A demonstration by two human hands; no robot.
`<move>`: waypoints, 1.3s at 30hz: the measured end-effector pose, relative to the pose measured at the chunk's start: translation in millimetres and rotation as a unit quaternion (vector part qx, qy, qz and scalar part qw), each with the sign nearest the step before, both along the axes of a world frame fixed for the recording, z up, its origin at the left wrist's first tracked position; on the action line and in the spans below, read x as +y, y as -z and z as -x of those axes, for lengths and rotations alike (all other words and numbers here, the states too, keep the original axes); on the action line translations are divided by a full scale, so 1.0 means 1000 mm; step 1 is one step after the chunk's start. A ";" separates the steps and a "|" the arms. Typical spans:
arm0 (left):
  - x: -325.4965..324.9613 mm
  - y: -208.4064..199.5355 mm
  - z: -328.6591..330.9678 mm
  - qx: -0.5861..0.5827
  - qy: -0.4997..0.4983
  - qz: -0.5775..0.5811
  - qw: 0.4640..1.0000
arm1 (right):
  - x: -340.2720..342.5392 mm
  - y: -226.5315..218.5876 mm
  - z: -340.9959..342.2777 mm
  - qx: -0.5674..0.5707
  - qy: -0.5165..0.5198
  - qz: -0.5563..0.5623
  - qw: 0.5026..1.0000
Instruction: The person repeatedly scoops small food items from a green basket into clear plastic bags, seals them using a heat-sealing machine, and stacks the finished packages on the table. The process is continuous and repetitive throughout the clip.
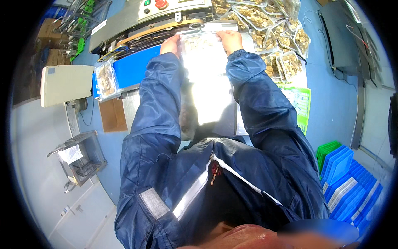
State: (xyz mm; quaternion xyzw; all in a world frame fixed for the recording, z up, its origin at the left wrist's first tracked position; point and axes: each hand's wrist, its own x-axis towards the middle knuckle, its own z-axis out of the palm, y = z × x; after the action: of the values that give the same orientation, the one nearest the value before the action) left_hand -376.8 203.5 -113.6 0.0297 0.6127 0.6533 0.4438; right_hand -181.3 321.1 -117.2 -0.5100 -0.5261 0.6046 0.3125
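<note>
A clear plastic bag (201,44) is stretched between my hands at the front of a band sealing machine (166,17). My left hand (170,45) pinches its upper left side, and my right hand (230,41) grips the upper right side. Strong glare washes out the middle of the bag, so what lies inside is hard to make out. The machine's blue conveyor belt (134,63) runs just left of my left hand. At the belt's left end sits a packed bag (106,80) of brown dried pieces that look like mushrooms.
Many similar filled bags (265,29) are piled beyond my right hand. A green basket (303,108) stands beside my right forearm. Blue crates (346,182) are stacked at the lower right. A beige panel (66,85) and a metal frame (81,159) are on the left.
</note>
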 end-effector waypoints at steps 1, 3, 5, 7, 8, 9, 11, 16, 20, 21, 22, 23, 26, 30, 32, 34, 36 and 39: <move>-0.002 0.003 0.005 0.003 0.008 0.000 1.000 | -0.002 0.001 0.005 0.009 0.002 0.000 1.000; -0.007 0.007 0.017 0.008 0.025 0.001 1.000 | -0.005 0.002 0.012 0.004 -0.009 0.000 1.000; -0.014 0.016 0.032 0.025 0.028 -0.002 0.999 | -0.015 -0.014 0.019 -0.027 -0.038 0.000 0.999; -0.024 0.019 0.043 0.075 0.036 -0.011 0.996 | -0.018 -0.007 0.030 0.002 -0.052 -0.018 0.998; -0.029 0.018 0.046 0.117 0.042 -0.017 0.992 | -0.019 -0.003 0.034 0.015 -0.057 -0.028 0.998; -0.034 0.018 0.049 0.158 0.046 -0.024 0.986 | -0.019 0.000 0.039 0.004 -0.061 -0.031 0.998; -0.050 0.008 0.042 0.269 -0.056 0.006 0.962 | -0.025 -0.002 0.045 -0.022 -0.068 -0.032 0.997; -0.158 -0.071 -0.039 0.413 -0.054 -0.095 0.904 | -0.054 -0.035 0.022 -0.072 -0.127 -0.158 0.976; -0.262 0.007 -0.067 0.343 0.064 0.068 0.935 | -0.119 -0.064 -0.043 -0.066 -0.417 0.010 0.907; -0.271 0.036 -0.071 0.354 0.067 0.086 0.929 | -0.144 -0.059 -0.057 -0.107 -0.495 -0.071 0.860; -0.276 0.060 -0.075 0.364 0.068 0.104 0.923 | -0.164 -0.044 -0.068 -0.162 -0.516 -0.021 0.841; -0.283 0.081 -0.076 0.392 0.103 0.140 0.903 | -0.184 -0.028 -0.078 -0.218 -0.537 0.026 0.815; -0.282 0.140 -0.065 0.368 0.178 0.179 0.895 | -0.225 0.042 -0.096 -0.193 -0.390 0.242 0.867; -0.293 0.142 -0.074 0.024 0.157 0.118 0.980 | -0.248 0.078 -0.105 -0.062 -0.272 0.347 0.895; -0.291 0.104 -0.088 0.043 0.167 0.108 0.979 | -0.245 0.071 -0.112 -0.018 -0.255 0.321 0.912; -0.278 0.047 -0.112 -0.014 0.100 0.034 0.994 | -0.239 0.051 -0.125 0.003 -0.256 0.261 0.931; -0.263 0.001 -0.125 -0.038 0.059 -0.006 0.998 | -0.218 0.006 -0.131 0.008 -0.285 0.157 0.946; -0.223 -0.044 -0.137 0.018 0.046 -0.069 0.996 | -0.192 -0.070 -0.129 0.072 -0.251 0.018 0.965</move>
State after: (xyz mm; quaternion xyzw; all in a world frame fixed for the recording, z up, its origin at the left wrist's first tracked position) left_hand -239.5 -19.9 -69.9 0.1002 0.5722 0.6720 0.4592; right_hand -52.7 129.5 -46.9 -0.3222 -0.6024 0.7082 0.1783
